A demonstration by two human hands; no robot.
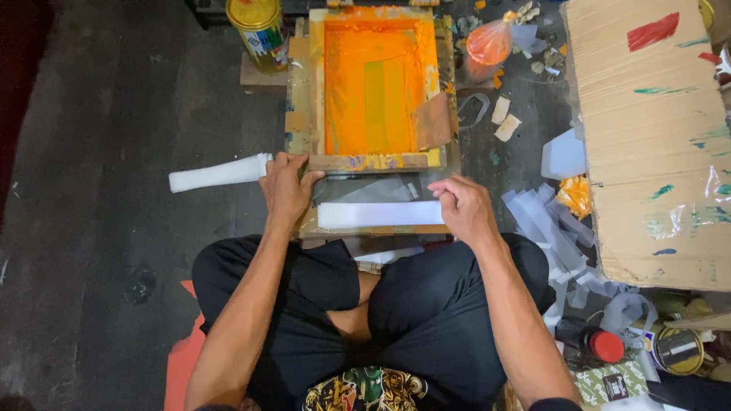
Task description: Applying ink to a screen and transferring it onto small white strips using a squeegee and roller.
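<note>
White strip (378, 214): flat on the board just below the wooden printing frame (373, 161). Looks thin, light, bendy; best pinched at the ends. My right hand (466, 207) pinches its right end; my left hand (285, 185) presses the frame's corner, fingers spread.

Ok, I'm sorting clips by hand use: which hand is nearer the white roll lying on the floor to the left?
Left. The left hand rests on the frame's near edge, touching the white roll; the right hand is across the frame, at the white strip's end.
</note>
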